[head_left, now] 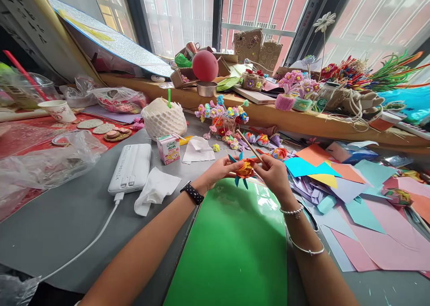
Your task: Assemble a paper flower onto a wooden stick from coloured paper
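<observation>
A folded paper flower [246, 169], orange and yellow with blue pointed petals, is held up above the far end of a green board [235, 243]. My left hand [220, 172] grips it from the left side, with the fingers closed on its edge. On the other side, my right hand [273, 175] pinches a thin wooden stick [247, 143]. The stick slants up and to the left past the flower, and its lower end is hidden in the fingers. Whether the stick touches the flower, I cannot tell.
Coloured paper sheets [376, 234] are strewn on the right. To the left lie a white power bank [131, 168] with a cable, crumpled tissue [156, 187] and a small drink carton [168, 149]. Behind stand a wrapped coconut [164, 120] and a small flower basket [224, 124].
</observation>
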`<state>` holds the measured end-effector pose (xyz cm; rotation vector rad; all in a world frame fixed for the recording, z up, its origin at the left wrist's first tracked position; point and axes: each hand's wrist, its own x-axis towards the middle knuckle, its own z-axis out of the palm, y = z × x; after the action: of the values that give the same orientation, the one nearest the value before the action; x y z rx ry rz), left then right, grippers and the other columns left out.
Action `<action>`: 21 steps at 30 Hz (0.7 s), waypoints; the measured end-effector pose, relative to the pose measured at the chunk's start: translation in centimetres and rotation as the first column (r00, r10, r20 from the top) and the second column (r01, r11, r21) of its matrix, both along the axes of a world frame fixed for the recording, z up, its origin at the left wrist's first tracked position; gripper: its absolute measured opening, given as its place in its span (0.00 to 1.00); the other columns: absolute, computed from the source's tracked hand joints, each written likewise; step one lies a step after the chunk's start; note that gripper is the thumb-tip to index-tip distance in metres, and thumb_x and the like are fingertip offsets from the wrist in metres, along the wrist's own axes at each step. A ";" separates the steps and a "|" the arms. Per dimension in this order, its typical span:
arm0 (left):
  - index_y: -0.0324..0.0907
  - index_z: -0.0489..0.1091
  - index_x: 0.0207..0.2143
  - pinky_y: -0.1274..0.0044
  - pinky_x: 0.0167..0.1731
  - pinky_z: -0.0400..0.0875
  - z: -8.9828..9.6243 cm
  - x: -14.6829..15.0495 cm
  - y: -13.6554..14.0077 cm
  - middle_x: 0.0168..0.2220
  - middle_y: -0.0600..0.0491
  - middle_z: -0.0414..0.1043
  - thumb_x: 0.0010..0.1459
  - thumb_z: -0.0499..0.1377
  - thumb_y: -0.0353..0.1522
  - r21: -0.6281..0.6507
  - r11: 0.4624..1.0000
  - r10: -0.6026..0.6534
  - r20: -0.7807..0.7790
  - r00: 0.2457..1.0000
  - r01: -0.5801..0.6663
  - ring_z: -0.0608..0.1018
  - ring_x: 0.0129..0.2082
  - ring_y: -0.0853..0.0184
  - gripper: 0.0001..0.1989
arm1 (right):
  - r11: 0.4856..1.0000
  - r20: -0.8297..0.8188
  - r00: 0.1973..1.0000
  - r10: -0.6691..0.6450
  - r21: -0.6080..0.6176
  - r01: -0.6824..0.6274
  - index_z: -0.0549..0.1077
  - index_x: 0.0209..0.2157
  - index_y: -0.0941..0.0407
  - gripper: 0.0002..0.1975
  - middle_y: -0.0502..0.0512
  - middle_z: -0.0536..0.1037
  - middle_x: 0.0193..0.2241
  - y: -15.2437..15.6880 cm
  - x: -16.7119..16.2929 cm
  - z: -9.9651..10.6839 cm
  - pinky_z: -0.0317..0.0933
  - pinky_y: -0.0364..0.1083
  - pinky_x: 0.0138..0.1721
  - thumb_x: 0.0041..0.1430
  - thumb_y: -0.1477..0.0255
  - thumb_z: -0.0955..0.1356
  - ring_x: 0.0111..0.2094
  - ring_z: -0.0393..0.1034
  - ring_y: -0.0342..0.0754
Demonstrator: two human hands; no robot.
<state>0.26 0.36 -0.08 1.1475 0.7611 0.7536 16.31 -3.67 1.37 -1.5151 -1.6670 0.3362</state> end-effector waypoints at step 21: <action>0.42 0.61 0.46 0.82 0.27 0.68 0.4 -0.5 0.3 0.38 0.50 0.70 0.47 0.59 0.40 0.013 1.000 0.028 -0.008 1.000 -0.028 0.75 0.31 0.71 0.24 | 0.911 -0.411 0.868 0.277 -0.175 -0.374 0.72 0.39 0.58 0.17 0.55 0.74 0.31 -0.3 1.0 0.9 0.57 0.42 0.25 0.48 0.64 0.65 0.27 0.64 0.43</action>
<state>-0.19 0.62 0.31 1.1543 0.7821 0.7785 17.34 -3.92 2.32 -1.2295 -1.6018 0.9959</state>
